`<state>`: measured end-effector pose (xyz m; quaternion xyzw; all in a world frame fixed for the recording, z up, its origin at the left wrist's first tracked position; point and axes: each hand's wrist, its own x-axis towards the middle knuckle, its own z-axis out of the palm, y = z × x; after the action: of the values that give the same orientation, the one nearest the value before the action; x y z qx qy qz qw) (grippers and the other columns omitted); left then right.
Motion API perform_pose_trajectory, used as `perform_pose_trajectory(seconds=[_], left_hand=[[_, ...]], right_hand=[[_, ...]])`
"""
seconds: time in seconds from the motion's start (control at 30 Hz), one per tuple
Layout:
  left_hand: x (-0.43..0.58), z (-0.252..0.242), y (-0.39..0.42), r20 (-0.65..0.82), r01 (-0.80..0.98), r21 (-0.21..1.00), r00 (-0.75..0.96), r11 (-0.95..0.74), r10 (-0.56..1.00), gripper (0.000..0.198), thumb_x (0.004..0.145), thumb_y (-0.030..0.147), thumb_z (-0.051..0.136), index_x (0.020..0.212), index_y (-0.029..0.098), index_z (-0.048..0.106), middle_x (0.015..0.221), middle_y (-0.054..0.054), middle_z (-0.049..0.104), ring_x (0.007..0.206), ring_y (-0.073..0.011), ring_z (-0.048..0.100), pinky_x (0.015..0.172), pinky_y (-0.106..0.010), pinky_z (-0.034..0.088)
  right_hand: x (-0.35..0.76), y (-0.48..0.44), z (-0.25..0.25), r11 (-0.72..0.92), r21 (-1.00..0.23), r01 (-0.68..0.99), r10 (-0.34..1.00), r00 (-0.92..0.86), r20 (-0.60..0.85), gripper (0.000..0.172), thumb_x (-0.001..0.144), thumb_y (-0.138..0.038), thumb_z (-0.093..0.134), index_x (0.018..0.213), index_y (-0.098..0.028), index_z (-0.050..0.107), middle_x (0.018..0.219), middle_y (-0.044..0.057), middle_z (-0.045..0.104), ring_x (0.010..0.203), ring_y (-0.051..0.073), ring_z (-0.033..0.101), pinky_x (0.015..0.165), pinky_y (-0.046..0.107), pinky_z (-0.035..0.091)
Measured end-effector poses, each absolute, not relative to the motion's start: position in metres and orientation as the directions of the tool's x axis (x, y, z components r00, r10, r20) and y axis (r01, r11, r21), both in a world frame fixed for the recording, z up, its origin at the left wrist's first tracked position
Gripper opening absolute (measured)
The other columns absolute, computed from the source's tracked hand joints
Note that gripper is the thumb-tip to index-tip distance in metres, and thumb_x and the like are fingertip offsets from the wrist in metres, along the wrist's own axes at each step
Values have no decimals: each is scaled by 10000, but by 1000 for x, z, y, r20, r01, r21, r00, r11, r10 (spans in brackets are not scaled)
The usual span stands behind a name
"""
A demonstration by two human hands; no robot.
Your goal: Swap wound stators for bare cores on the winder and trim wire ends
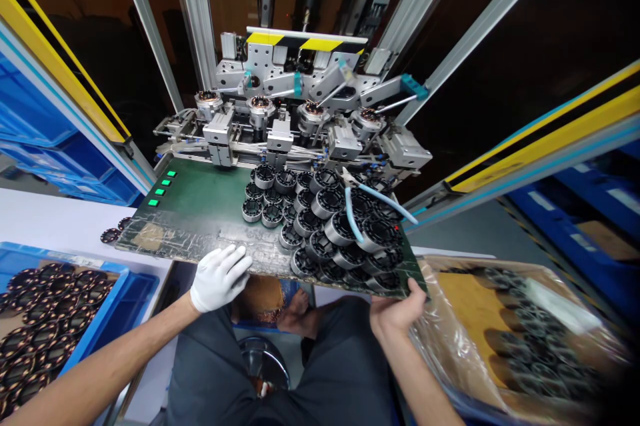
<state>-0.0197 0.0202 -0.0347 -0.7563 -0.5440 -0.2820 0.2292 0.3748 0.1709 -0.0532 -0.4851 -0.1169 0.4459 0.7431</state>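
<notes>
One machine (280, 136) is standing at the back, its four ring holders (313, 118) lining up in a row. One green tabletop (210, 193) is spreading before it. One plastic-lined box (463, 293) is sitting at right and one blue bin (137, 293) at left, both holding rings too overlapped to count.

One heap of black-and-silver rings (343, 229), more than fifteen showing, is lying on the tabletop between the hands: just beyond the bare right hand (400, 306), and right of the gloved left hand (220, 277). The left is resting empty, fingers extended, at the front edge; the right is touching the right front corner, though whether it is gripping, I cannot tell.

One pair of pliers (351, 213) is lying atop the heap. Two loose rings (109, 236) are lying by the tabletop's left end; four green buttons (160, 192) are glowing.
</notes>
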Motion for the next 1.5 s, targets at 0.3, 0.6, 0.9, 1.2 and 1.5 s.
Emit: perform_pose_trajectory(seconds=[0.3,0.6,0.9,1.2,1.5], left_hand=[[-20,-33,20,676,951,-44,253,-305,692,304,1050,257,723,1351,261,766,1325,-89,835,1259,-295,771,1050,-443,585],[-19,-34,21,681,951,-41,251,-306,688,295,1055,252,718,1345,259,765,1339,-87,832,1260,-295,772,1049,-446,579],[-20,-35,20,682,952,-38,247,-305,688,297,1057,262,718,1349,260,775,1337,-86,832,1264,-298,771,1056,-440,573],[-19,-34,21,688,950,-31,247,-312,682,280,1073,253,702,1346,248,765,1339,-87,831,1269,-300,766,1055,-449,564],[-19,-33,21,696,948,-30,248,-318,673,281,1075,259,703,1350,236,757,1340,-92,829,1268,-300,761,1051,-453,559]], right_hand=[[370,169,-44,118,-810,-575,762,575,-298,472,727,-459,797,1122,-202,814,1125,37,869,1151,224,800,740,271,690],[377,171,-54,132,-812,-569,784,562,-266,353,792,-425,755,1086,-234,801,1070,20,860,1012,233,825,668,340,705],[379,172,-56,124,-797,-592,787,548,-284,336,756,-423,774,1028,-226,797,1081,27,864,1015,209,822,696,286,711],[382,172,-61,118,-809,-576,796,542,-269,360,764,-444,780,1045,-218,789,1096,45,860,1014,221,827,694,303,714],[380,172,-58,120,-807,-579,792,545,-273,366,772,-441,769,1061,-219,797,1071,42,862,1040,224,822,711,308,718]])
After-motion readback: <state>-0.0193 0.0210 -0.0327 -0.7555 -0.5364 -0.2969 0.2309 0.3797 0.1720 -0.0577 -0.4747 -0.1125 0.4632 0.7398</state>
